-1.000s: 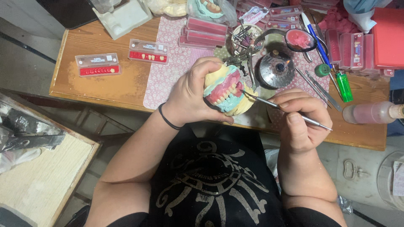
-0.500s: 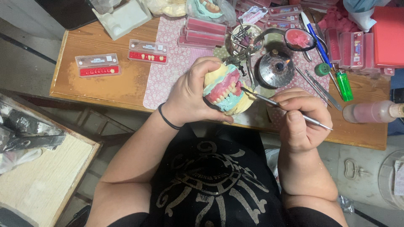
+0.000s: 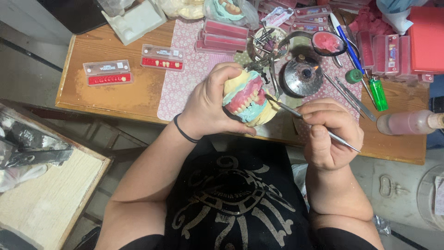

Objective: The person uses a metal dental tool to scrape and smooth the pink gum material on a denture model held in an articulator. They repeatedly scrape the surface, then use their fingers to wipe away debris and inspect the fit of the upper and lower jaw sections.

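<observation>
Two hands at work: left hand (image 3: 210, 104) grips a toothed pink-wax denture model (image 3: 247, 98); right hand (image 3: 329, 132) pinches a metal carving tool (image 3: 305, 119) at its gums, trimming seemingly unfinished.

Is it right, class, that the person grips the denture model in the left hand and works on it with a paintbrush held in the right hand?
Not quite. The head view shows the right hand holding a thin metal tool, not a paintbrush. The left hand does grip the denture model.
</observation>
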